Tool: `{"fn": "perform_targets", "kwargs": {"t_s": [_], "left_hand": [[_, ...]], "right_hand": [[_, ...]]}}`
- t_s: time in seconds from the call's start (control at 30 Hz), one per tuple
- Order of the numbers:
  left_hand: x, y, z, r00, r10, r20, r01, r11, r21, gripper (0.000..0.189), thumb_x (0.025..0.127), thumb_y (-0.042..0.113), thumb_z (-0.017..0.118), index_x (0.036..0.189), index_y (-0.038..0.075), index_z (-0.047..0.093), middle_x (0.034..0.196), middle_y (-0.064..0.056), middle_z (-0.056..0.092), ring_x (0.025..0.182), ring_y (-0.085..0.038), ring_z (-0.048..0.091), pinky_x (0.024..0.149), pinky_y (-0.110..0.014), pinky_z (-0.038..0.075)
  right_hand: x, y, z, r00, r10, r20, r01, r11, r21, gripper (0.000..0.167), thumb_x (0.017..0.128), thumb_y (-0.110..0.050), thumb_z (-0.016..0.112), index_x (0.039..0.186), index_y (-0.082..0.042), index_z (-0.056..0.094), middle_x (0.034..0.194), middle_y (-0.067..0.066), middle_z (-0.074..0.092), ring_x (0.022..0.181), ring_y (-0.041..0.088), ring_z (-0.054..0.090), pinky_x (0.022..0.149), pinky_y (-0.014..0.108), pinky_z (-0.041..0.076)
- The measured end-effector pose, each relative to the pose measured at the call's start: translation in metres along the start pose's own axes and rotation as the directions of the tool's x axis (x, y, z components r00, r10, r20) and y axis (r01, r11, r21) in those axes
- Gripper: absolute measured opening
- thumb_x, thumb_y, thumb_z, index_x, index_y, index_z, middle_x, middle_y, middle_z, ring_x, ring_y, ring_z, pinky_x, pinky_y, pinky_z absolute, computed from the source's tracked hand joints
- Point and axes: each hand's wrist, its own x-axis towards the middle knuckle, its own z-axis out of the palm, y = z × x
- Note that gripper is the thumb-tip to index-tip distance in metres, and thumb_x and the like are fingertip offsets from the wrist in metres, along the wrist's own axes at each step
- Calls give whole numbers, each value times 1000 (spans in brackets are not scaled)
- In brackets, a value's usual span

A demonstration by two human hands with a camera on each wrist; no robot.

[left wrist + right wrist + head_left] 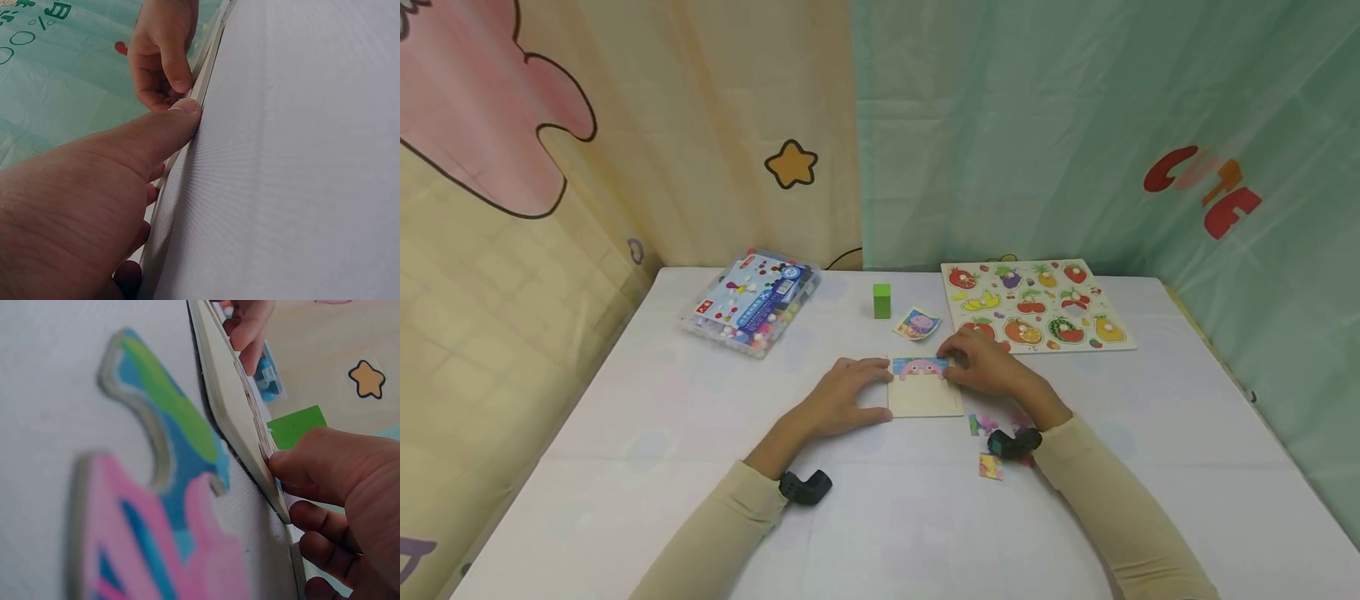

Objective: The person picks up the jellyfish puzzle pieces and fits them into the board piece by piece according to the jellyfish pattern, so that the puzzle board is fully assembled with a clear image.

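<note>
A small wooden puzzle board [925, 400] lies on the table between the hands. Along its far edge runs a strip of puzzle pieces [920, 367] showing a pink face on blue. My left hand [842, 398] touches the board's left edge, thumb at the near corner and fingers farther up. At the far right corner my right hand [988, 364] pinches a puzzle piece at the end of the strip, between thumb [284, 465] and curled fingers; the piece is mostly hidden. Loose puzzle pieces [990, 466] lie near the right wrist, partly covered by it.
A picture card [917, 323] and a green block [882, 302] sit beyond the board. Behind the right hand is a fruit puzzle board [1037, 308]. A clear plastic box of colourful beads [752, 300] stands at the back left. Curtains [1000, 125] hang behind the table.
</note>
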Motion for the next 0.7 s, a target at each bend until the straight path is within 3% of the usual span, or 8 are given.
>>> {"fn": "perform_targets", "kwargs": {"t_s": [0.27,0.37,0.53,0.7], "left_hand": [[0,0,-1,1000,-1,5,1,1000,5,58,90,42,77,138,15,61,154,-3,47,133,-28,42,107,-46,35],[1,0,-1,1000,1,6,-1,1000,-2,58,90,42,77,138,15,60,154,-3,47,132,-28,42,107,-46,35],[2,1,0,1000,2,11,-2,1000,0,58,90,43,76,139,16,60,154,-1,46,132,-27,42,106,-46,35],[0,1,0,1000,-1,12,1,1000,1,58,90,43,76,138,15,60,153,-3,47,131,-29,43,105,-47,36]], "right_hand": [[0,0,-10,999,11,49,-14,998,68,31,90,-13,75,118,-4,68,110,4,61,103,23,54,93,43,45],[-6,-3,-16,998,21,61,-23,999,33,32,90,-15,75,120,-4,68,112,4,63,106,23,55,93,45,46],[-34,-6,-20,988,83,129,-76,996,-55,38,90,-25,78,124,-11,69,121,1,65,119,25,56,100,51,42],[-72,-6,-19,986,70,152,-62,997,-52,41,88,-32,81,123,-16,69,120,-3,64,115,22,57,95,48,46]]}}
